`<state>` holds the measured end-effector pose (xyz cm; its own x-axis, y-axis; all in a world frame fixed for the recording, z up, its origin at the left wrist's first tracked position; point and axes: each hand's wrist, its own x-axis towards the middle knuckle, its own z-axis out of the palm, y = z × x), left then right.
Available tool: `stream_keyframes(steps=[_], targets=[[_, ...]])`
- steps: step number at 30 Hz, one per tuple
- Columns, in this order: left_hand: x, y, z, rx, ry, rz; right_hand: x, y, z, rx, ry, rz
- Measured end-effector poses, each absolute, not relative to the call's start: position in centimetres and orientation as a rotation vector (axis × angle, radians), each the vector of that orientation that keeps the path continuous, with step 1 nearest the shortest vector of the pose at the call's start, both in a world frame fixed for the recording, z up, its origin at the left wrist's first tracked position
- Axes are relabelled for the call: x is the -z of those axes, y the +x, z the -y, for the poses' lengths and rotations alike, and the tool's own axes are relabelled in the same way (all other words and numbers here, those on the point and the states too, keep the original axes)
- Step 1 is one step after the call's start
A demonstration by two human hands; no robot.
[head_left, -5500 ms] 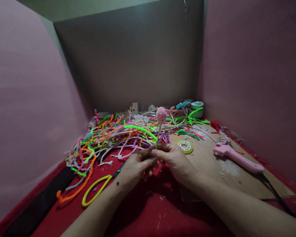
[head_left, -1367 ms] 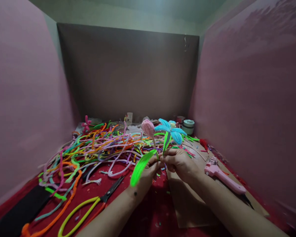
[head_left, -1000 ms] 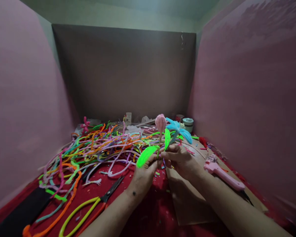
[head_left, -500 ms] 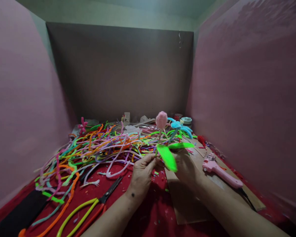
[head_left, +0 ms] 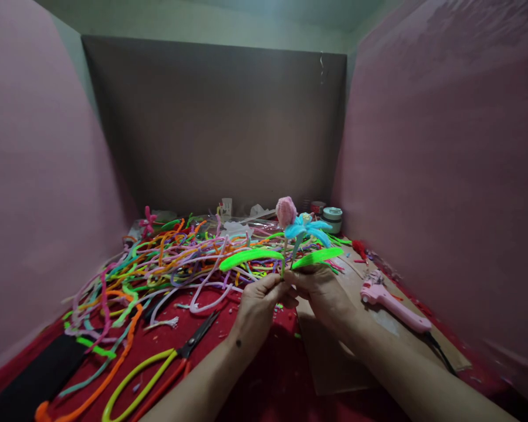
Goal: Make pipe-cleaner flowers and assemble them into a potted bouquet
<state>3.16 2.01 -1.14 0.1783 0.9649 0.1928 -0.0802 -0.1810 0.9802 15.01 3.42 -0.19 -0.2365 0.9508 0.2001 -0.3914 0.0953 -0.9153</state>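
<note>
Pink flower [head_left: 286,212], blue flower [head_left: 307,228] held upright in hands [head_left: 256,302].

Both arms are bare as far as the view shows. Left hand [head_left: 255,302] and right hand [head_left: 323,293] are uncovered, same for left forearm [head_left: 198,381] and right forearm [head_left: 405,363]. Forearms taper toward the wrists, outlines smooth. One marking: small, roundish dark spot [head_left: 238,343] at the left wrist, camera side. Mole, ink or stain, can't tell. Nails are too small to read.
</note>
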Motion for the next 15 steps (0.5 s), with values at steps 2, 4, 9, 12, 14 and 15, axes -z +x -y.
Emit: stream_keyframes(steps=[2, 4, 9, 12, 14, 15], targets=[[0.89, 3.14, -1.88, -1.194, 1.403, -0.929, 0.19, 15.11, -3.39, -1.431, -0.678, 1.221], [0.81, 3.07, -1.84, -1.188, 1.425, -0.925, 0.07, 15.18, -3.34, -1.403, -0.691, 1.274], [0.9, 3.01, -1.86, -1.205, 1.428, -0.942, -0.46, 14.96, -2.99, -1.344, -0.741, 1.255], [0.72, 3.09, -1.73, -1.213, 1.432, -0.953, -0.37, 14.91, -2.97, -1.369, -0.739, 1.222], [0.52, 3.11, -1.63, -1.204, 1.445, -0.953, -0.04, 15.1, -3.17, -1.381, -0.742, 1.228], [0.43, 3.1, -1.58, -1.192, 1.453, -0.95, 0.15, 15.26, -3.3, -1.372, -0.747, 1.243]])
